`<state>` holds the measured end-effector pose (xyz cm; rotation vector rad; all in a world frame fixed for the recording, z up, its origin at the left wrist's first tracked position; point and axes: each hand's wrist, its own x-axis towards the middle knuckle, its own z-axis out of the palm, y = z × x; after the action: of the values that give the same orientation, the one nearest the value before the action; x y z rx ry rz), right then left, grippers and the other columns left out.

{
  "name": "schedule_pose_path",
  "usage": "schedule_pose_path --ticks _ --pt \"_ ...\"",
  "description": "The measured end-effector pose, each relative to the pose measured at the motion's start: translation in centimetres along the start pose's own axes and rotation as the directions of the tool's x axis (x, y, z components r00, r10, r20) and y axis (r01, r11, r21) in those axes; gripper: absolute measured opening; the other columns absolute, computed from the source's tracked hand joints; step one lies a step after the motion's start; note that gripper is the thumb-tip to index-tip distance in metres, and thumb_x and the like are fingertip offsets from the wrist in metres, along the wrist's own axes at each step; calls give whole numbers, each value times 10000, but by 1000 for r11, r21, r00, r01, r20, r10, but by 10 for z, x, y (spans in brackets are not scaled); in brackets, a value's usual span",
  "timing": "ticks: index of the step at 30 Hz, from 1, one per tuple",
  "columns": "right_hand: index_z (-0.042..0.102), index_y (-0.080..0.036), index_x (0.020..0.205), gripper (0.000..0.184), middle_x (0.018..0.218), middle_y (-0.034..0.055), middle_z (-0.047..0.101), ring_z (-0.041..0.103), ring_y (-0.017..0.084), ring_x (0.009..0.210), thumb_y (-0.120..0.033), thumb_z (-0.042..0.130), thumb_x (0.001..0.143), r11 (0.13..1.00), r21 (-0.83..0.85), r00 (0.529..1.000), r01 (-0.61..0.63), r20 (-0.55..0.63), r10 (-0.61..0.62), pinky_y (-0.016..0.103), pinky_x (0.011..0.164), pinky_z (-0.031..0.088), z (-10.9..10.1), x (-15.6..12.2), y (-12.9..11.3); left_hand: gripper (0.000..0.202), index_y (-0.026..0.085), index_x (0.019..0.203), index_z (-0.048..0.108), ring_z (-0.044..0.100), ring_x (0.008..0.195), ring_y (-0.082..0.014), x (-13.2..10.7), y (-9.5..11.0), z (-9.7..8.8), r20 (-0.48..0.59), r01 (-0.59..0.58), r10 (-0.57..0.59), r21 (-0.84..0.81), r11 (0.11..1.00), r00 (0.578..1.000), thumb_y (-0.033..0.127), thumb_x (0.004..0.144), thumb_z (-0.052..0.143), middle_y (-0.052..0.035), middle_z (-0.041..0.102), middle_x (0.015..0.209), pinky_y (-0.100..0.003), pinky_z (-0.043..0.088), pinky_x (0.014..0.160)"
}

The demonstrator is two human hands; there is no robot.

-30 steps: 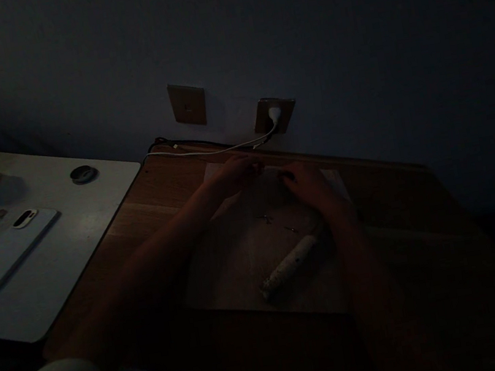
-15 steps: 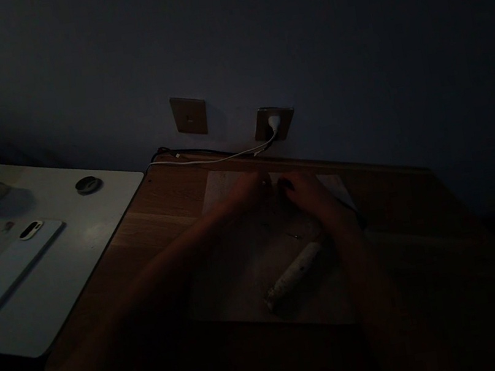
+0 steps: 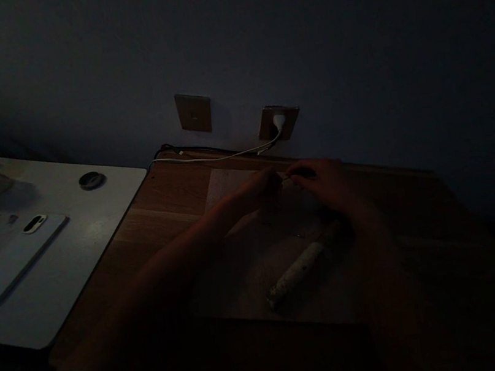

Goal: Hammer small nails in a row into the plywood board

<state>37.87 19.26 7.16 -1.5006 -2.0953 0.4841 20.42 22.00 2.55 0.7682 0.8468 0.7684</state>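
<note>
The scene is very dark. Over the far part of a pale sheet or board [image 3: 243,279], my left hand [image 3: 264,186] is closed, its fingertips pinched around something too small and dim to name. Close by on its right, my right hand [image 3: 321,180] has thumb and forefinger pressed together towards the left fingertips; a thin line seems to run between the two hands. Nearer to me on the sheet lies a whitish, roughly cylindrical handle-like thing [image 3: 295,272] with a worn, speckled end. A tiny shiny metal piece [image 3: 299,235] rests just beyond it.
A white table [image 3: 77,260] adjoins the wooden desk [image 3: 156,230] on the left. It bears a pale phone [image 3: 17,260] and a small round dark lid-like object [image 3: 91,181]. Along the wall runs a white cable [image 3: 215,158] to a plug in a socket [image 3: 279,122].
My hands have shifted slightly right, and the right hand has turned so that its fingertips point at the left hand. The view has moved a little; the pale handle-like thing stays in place.
</note>
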Motion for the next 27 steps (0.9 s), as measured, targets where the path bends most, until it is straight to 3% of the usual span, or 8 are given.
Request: schedule_pose_path --ticks 4,10,14,17,19,22,27 --pt "840 -270 985 250 1022 36 842 789 249 976 -117 667 889 999 -5 999 37 26 -37 393 943 595 -6 -4 -12 192 157 856 624 569 654 -109 0 -3 5 91 108 -93 -175 979 992 247 996 528 -12 596 754 -213 461 623" --pt "838 -254 1036 264 1068 43 842 795 240 973 -120 674 878 994 100 993 52 103 -62 383 904 619 -1 -3 -15 190 174 927 641 576 637 -102 -3 -5 13 186 84 -45 -204 975 981 220 1010 477 1 622 771 -196 483 620" --pt "832 -248 1088 245 1043 48 844 798 240 951 -179 693 899 996 81 998 36 57 -41 388 891 626 -6 -5 -17 159 175 857 615 526 582 -91 -5 -6 14 131 24 -16 -60 998 991 218 975 517 15 573 721 -191 416 551" --pt "824 -241 1123 234 1058 62 845 799 254 960 -243 690 931 999 26 1000 25 -3 -25 404 888 630 -14 -8 -19 271 174 720 551 432 526 -81 -7 -6 10 124 -69 40 241 968 992 238 980 508 33 492 636 -213 317 511" --pt "825 -238 1116 229 1064 71 845 800 264 961 -257 686 935 1000 -10 999 22 -33 -23 410 877 634 -18 -9 -21 269 170 687 547 430 544 -82 -9 -5 8 192 -167 81 492 854 978 211 953 528 35 498 634 -227 318 542" --pt "831 -238 1093 220 1046 75 843 799 271 947 -259 691 924 999 -42 998 15 -66 -18 411 861 640 -22 -9 -22 74 153 800 657 573 693 -118 -16 0 7 344 -344 108 759 553 933 142 856 611 3 647 776 -248 421 679" --pt "828 -236 1121 245 1031 73 841 794 262 928 -269 687 924 999 -37 998 2 -62 -4 416 872 634 -23 -10 -21 166 136 995 709 662 855 -181 -32 8 16 452 -453 19 890 47 892 96 850 640 -75 737 988 -282 486 787"
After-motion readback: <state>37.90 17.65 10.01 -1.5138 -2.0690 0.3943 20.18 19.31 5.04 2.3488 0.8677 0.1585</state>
